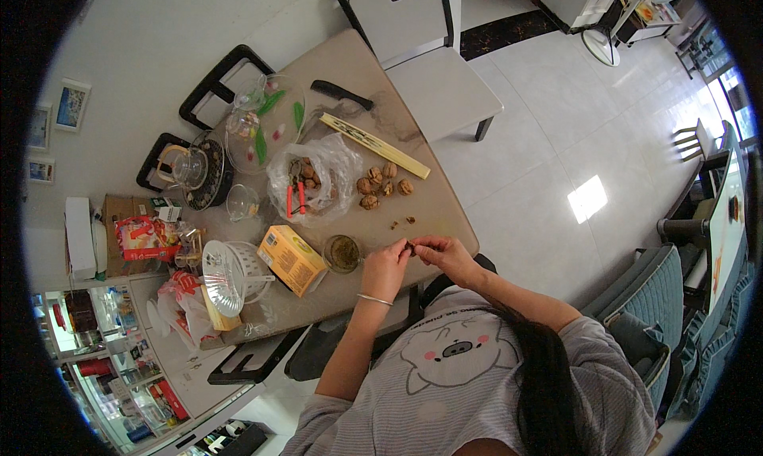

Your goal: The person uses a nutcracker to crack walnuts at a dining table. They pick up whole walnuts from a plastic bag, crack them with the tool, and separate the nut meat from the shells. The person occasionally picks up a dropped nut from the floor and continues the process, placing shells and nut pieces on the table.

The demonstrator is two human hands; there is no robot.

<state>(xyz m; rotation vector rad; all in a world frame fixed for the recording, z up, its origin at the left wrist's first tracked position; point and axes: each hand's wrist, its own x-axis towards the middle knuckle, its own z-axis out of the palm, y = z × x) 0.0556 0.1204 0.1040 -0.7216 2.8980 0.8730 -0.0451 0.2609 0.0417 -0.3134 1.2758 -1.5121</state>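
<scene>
My left hand (pixel 386 266), with a silver bangle at the wrist, and my right hand (pixel 451 261) meet above the table's near right edge. Their fingertips pinch a small dark brown piece (pixel 410 249), apparently walnut, mostly hidden by the fingers. Just beyond them lie a few walnut crumbs (pixel 410 220). Farther back is a loose group of several walnuts (pixel 374 185). To their left, an open clear plastic bag (pixel 340 164) holds more walnuts, with a red-handled plier-like tool (pixel 296 200) resting in its mouth. A glass mug (pixel 344 254) with greenish-brown contents stands beside my left hand.
Left of the mug are a yellow carton (pixel 292 259) and a white basket (pixel 256 271) with a foil dish (pixel 222 278). Farther back lie a folded fan (pixel 375 145) and a black comb (pixel 341 94). A glass teapot (pixel 189 167) stands far left. Chairs, including a white one (pixel 444 86), surround the table.
</scene>
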